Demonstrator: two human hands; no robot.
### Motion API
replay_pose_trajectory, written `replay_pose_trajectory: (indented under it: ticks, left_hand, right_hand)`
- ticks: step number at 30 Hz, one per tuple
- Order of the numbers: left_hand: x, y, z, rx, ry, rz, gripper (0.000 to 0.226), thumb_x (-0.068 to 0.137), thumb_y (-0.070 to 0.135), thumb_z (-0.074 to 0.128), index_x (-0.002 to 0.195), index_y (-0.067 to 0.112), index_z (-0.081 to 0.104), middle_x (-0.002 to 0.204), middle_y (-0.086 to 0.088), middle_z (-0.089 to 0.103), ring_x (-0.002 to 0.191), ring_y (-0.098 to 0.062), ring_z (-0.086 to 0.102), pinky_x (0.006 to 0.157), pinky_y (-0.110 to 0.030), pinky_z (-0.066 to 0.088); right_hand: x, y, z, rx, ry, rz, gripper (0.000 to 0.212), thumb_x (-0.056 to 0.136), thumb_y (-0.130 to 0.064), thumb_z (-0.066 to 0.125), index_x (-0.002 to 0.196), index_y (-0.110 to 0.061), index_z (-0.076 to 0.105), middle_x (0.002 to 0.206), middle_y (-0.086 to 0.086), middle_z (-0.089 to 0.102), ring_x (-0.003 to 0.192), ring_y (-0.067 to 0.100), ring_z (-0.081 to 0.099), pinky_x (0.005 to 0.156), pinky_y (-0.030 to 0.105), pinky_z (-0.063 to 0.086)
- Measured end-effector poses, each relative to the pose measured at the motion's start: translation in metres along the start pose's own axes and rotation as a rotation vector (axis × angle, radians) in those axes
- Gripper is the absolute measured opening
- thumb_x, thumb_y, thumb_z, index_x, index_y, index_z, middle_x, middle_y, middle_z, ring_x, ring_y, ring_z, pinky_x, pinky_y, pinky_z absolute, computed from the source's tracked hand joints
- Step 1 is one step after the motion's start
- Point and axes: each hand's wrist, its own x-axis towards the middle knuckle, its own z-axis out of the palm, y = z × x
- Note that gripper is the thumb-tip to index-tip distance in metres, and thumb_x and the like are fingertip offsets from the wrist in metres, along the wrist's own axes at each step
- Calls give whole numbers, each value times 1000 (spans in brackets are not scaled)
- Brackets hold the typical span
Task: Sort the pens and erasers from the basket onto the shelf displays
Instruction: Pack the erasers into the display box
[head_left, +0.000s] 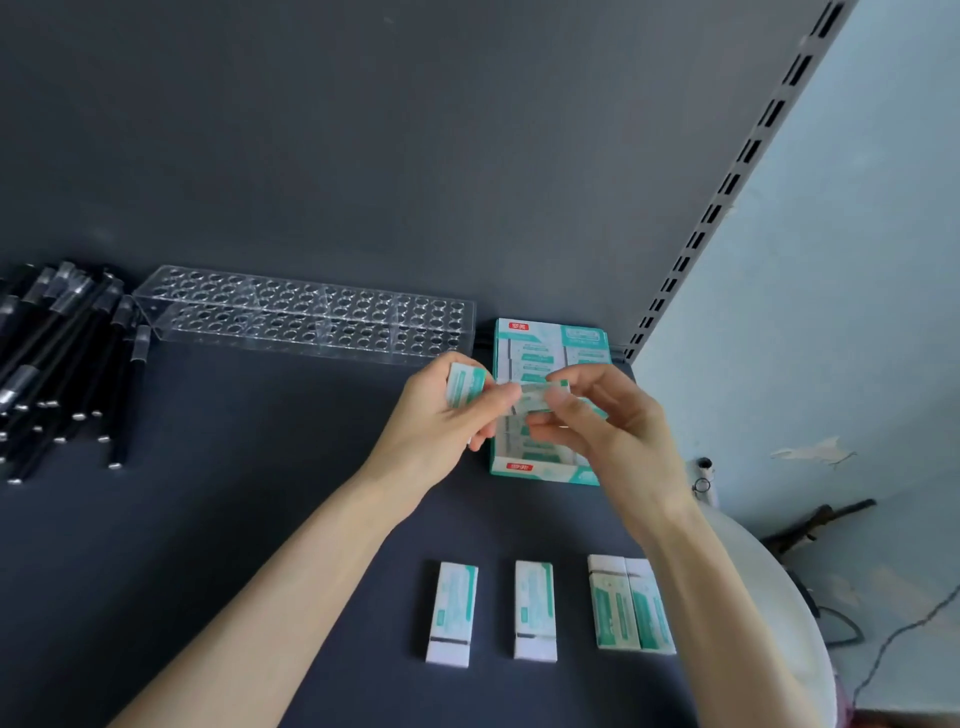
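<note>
In the middle of the frame, the left hand (441, 421) has its grip closed around one eraser (464, 387), and the right hand (613, 421) pinches a second eraser (540, 396) between thumb and fingers. Both hands are above the green eraser box (535, 338), which stands at the back of the dark shelf (234, 467). A row of erasers (535, 610) lies flat at the lower centre. At the left, the clear pen rack (306, 314) stands beside a pile of black pens (57, 364).

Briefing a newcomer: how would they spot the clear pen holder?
On the dark shelf, look along its back edge, between the pile of black pens and the teal eraser box. It is the long transparent rack, the only thing dotted with round holes.
</note>
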Motion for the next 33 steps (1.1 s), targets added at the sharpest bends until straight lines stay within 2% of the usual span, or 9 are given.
replay_pose_trajectory:
  ticks: [5, 9, 13, 16, 19, 24, 26, 29, 33]
  left_hand:
    - [13, -1, 0, -12, 46, 2, 23, 80, 1, 71, 90, 5, 51, 94, 2, 72, 51, 1, 54, 51, -17, 43]
    - [16, -13, 0, -111, 136, -48, 11, 87, 12, 65, 92, 6, 56, 72, 6, 62, 57, -7, 50, 55, -17, 43]
    - [18, -19, 0, -328, 222, -109, 12, 94, 9, 50, 83, 10, 55, 83, -2, 62, 66, -11, 54, 64, -25, 46]
    - [18, -20, 2, -285, 214, -100, 12, 94, 16, 54, 84, 12, 61, 83, 4, 64, 75, -8, 57, 75, -24, 48]
    - [17, -20, 2, -207, 193, -38, 10, 90, 21, 62, 88, 13, 69, 83, 10, 67, 79, 1, 57, 70, -9, 43]
    - [15, -20, 2, -208, 156, 21, 11, 88, 14, 63, 94, 13, 71, 76, 9, 68, 72, -1, 58, 63, -13, 44]
    - [13, -20, 2, -221, 146, 35, 10, 87, 11, 63, 95, 13, 69, 82, 4, 70, 74, -3, 61, 62, -15, 46]
    - [12, -19, 0, -276, 118, 49, 9, 86, 5, 64, 93, 10, 67, 88, -4, 72, 82, -11, 67, 67, -21, 52]
    - [10, -17, 2, -296, 73, 57, 11, 84, 1, 65, 94, 4, 64, 88, -5, 72, 86, -18, 70, 74, -30, 58]
  right_hand:
    - [18, -1, -8, -301, 51, -59, 15, 79, -2, 70, 78, -17, 69, 89, 1, 70, 77, 8, 65, 66, 13, 49]
    - [31, 8, -13, -568, 95, -160, 22, 76, 0, 72, 78, -22, 69, 95, -12, 62, 85, 9, 63, 77, 13, 50]
    - [35, 18, -16, -701, 82, -204, 15, 75, -1, 74, 80, -16, 74, 93, -14, 61, 89, 6, 61, 76, 4, 45]
    - [36, 24, -16, -741, 76, -216, 13, 75, -2, 74, 81, -13, 76, 94, -18, 58, 91, 8, 58, 77, 8, 48]
    - [37, 28, -16, -801, 68, -248, 13, 76, -3, 74, 86, -12, 76, 93, -21, 52, 99, 13, 51, 79, 5, 46]
    - [36, 26, -16, -928, 35, -286, 12, 82, -17, 70, 93, -16, 76, 101, -12, 48, 101, 13, 40, 81, 7, 37]
    - [32, 22, -14, -859, 65, -312, 14, 83, -25, 67, 94, -19, 74, 102, -13, 51, 99, 11, 44, 81, 6, 34]
    - [22, 11, -11, -530, 41, -192, 11, 84, -32, 65, 92, -25, 69, 97, -16, 65, 90, 6, 60, 75, 14, 47]
    - [13, 5, -10, -296, -30, -81, 17, 80, -14, 69, 96, -17, 66, 90, -2, 73, 82, 16, 69, 77, 31, 56]
